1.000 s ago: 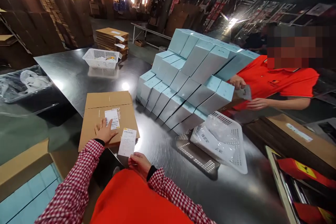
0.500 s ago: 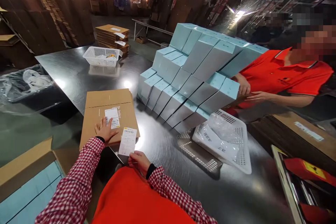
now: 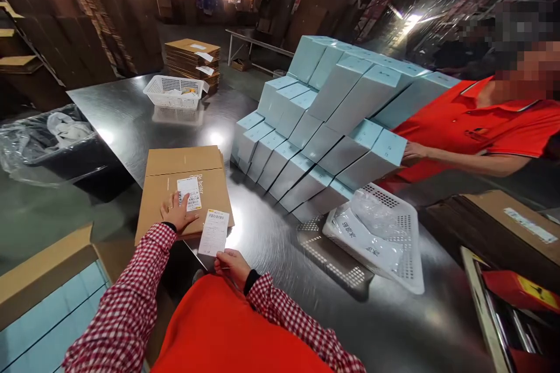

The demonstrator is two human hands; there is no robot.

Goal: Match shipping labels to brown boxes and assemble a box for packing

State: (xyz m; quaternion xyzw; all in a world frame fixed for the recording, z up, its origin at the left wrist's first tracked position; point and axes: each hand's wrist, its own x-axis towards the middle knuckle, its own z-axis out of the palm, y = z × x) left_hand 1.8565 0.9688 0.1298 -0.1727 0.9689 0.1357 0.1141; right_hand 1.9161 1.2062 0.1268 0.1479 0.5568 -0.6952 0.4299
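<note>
My left hand (image 3: 177,214) lies flat on a folded brown carton (image 3: 181,186), its fingers spread and touching a white printed label (image 3: 189,193) stuck on the carton. My right hand (image 3: 231,265) pinches the lower edge of a loose white label slip (image 3: 213,232), held upright over the carton's near right corner. Both my sleeves are red-and-white checked. The carton lies on a shiny steel table (image 3: 271,245).
A stack of pale blue boxes (image 3: 324,122) leans across the table; a co-worker in an orange shirt has a hand (image 3: 413,153) on its right end. A tilted white basket (image 3: 380,239) holds plastic bags. Another white basket (image 3: 174,92) sits far left. An open carton (image 3: 44,297) with blue boxes stands at my left.
My hands have stayed on the carton and slip. The co-worker's hands moved from holding a small item to the end of the blue box stack. The view shifted slightly.
</note>
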